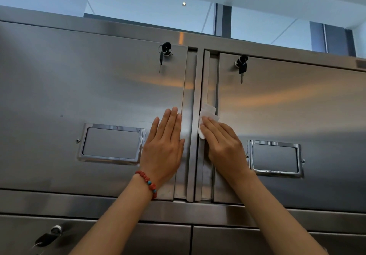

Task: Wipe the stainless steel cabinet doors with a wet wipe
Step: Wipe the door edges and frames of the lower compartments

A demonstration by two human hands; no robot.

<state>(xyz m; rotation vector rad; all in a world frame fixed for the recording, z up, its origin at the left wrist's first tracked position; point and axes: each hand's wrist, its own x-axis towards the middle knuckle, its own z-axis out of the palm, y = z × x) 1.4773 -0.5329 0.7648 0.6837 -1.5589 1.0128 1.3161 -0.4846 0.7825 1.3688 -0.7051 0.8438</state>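
The person stands close under a row of brushed stainless steel cabinets, arms raised. The left hand (165, 147), with a red and turquoise bead bracelet (148, 183) at the wrist, lies flat on the left stainless steel cabinet door (79, 88), fingers straight and together, holding nothing, its fingertips near the door's right edge. The right hand (221, 143) presses a white folded wet wipe (208, 116) against the vertical steel strip (206, 76) at the inner edge of the right stainless steel cabinet door (297, 106); the fingers lie stretched over the wipe, whose upper part shows above them. The two hands are just beside each other, with the upright steel post (195, 116) between the doors running between them.

Each door carries a chrome-framed rectangular label holder, one (111, 143) just left of the left hand and one (275, 158) just right of the right hand. Near each door's top a lock holds black-headed keys, on the left door (164, 53) and on the right door (241, 66). Below, another lock with a dark key (49, 237) shows on a lower door (23, 235). Above the cabinets is a window (148, 12).
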